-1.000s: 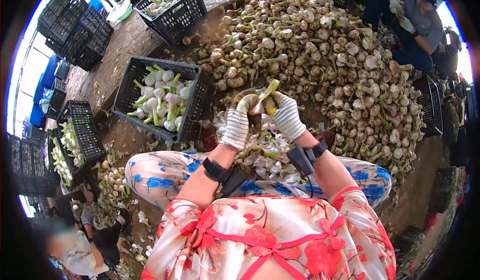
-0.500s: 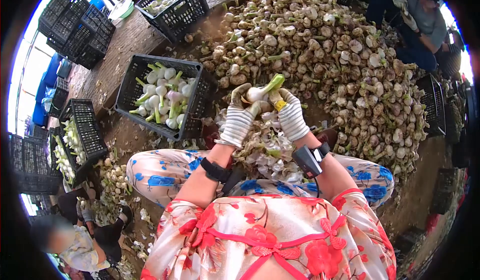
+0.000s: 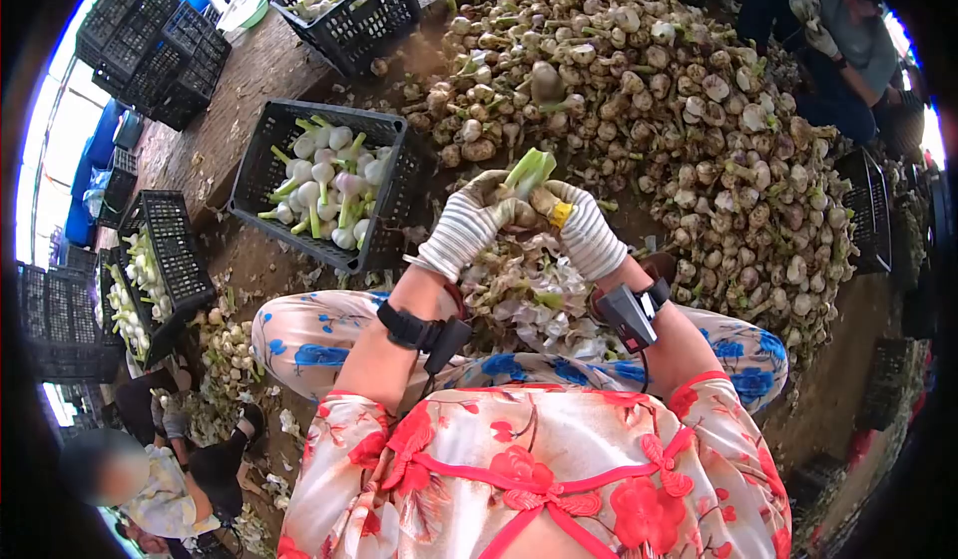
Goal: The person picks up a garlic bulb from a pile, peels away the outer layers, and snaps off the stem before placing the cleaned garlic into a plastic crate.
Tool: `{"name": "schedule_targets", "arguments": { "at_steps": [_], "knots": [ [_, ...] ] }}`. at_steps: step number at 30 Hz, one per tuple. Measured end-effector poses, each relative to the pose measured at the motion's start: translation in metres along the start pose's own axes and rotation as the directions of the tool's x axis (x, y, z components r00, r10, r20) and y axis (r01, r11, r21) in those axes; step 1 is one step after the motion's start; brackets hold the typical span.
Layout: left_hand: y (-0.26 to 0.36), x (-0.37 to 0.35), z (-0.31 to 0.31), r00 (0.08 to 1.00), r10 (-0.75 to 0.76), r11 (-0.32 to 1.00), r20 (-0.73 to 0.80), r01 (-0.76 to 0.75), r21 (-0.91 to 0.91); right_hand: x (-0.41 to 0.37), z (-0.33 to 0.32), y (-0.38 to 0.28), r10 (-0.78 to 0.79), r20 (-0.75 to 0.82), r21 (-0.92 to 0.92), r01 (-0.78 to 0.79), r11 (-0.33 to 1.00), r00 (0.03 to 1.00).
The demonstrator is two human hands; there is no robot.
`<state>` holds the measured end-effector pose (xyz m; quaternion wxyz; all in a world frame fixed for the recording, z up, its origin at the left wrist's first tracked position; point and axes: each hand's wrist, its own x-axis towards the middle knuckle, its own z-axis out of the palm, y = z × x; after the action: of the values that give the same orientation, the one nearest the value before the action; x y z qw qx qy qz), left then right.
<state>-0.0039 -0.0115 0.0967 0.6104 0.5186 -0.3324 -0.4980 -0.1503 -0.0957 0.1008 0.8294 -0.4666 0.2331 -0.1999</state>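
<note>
My left hand [image 3: 461, 224], in a striped white glove with soiled fingertips, is closed around a garlic bulb [image 3: 528, 172]. Its cut green stem points up and away from me, while the fingers mostly cover the bulb. On the stem's other side, my gloved right hand [image 3: 589, 236] has its fingers pinched against the garlic, with yellow tape round one finger. Below both hands lies a heap of peeled papery skins [image 3: 539, 294] between my legs. To the left, a black crate [image 3: 391, 175] holds several clean white garlic bulbs [image 3: 324, 180].
A large pile of unpeeled garlic [image 3: 649, 100] spreads ahead and right, with one blurred bulb [image 3: 546, 83] over it. More crates [image 3: 371, 20] stand at the back left and left [image 3: 175, 250]. One person [image 3: 848, 50] sits at far right, another [image 3: 170, 489] at lower left.
The garlic has turned in my hands: its white bulb showed before and is now mostly behind my left fingers, the stem more upright. My left wrist has shifted slightly left.
</note>
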Motion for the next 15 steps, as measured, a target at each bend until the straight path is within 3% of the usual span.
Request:
{"name": "schedule_targets", "arguments": {
  "at_steps": [1, 2, 3, 5, 7, 9, 11, 12, 13, 14, 15],
  "knots": [
    [-0.002, -0.001, -0.003, 1.000, 0.006, 1.000, -0.005, -0.006, 0.003, 0.002, 0.002, 0.000, -0.055, 0.010, -0.036, 0.055, 0.998, 0.998],
    [-0.004, 0.000, -0.005, 1.000, -0.030, 0.992, -0.008, 0.029, -0.123, 0.003, 0.002, -0.002, -0.058, 0.016, -0.037, 0.059, 0.998, 0.998],
    [-0.004, -0.002, -0.005, 0.997, -0.072, 0.965, -0.005, 0.068, -0.251, 0.002, -0.001, -0.003, -0.027, 0.027, -0.029, 0.028, 0.999, 0.999],
    [-0.016, -0.002, -0.011, 0.996, -0.083, 0.950, 0.012, 0.082, -0.301, 0.000, -0.003, -0.006, 0.008, 0.040, -0.025, -0.007, 1.000, 0.999],
    [-0.025, -0.002, -0.018, 0.994, 0.005, 0.725, 0.113, 0.074, -0.684, -0.001, -0.001, -0.016, -0.006, 0.104, 0.421, -0.039, 0.906, 0.995],
    [-0.021, -0.003, -0.013, 0.987, 0.035, 0.708, 0.158, 0.087, -0.701, 0.006, -0.006, -0.012, -0.012, 0.058, 0.471, -0.017, 0.882, 0.998],
    [-0.008, -0.004, -0.005, 0.995, 0.029, 0.657, 0.100, 0.057, -0.751, 0.017, -0.025, 0.000, -0.033, -0.044, 0.296, 0.045, 0.954, 0.998],
    [-0.005, -0.003, -0.010, 0.989, 0.073, 0.692, 0.129, 0.042, -0.721, 0.015, -0.025, -0.006, -0.019, -0.130, 0.134, 0.037, 0.990, 0.991],
    [-0.005, -0.001, -0.013, 0.995, 0.062, 0.647, 0.077, 0.019, -0.762, 0.019, -0.033, -0.001, -0.027, -0.128, 0.133, 0.044, 0.990, 0.991],
    [-0.005, -0.001, -0.017, 0.993, 0.100, 0.656, 0.066, -0.015, -0.755, 0.026, -0.046, 0.013, -0.149, -0.159, -0.493, 0.052, 0.868, 0.976],
    [0.004, -0.002, -0.015, 0.989, 0.138, 0.663, 0.055, -0.051, -0.747, 0.033, -0.060, 0.028, -0.267, -0.112, -0.918, 0.003, 0.397, 0.957]
  ]
}}
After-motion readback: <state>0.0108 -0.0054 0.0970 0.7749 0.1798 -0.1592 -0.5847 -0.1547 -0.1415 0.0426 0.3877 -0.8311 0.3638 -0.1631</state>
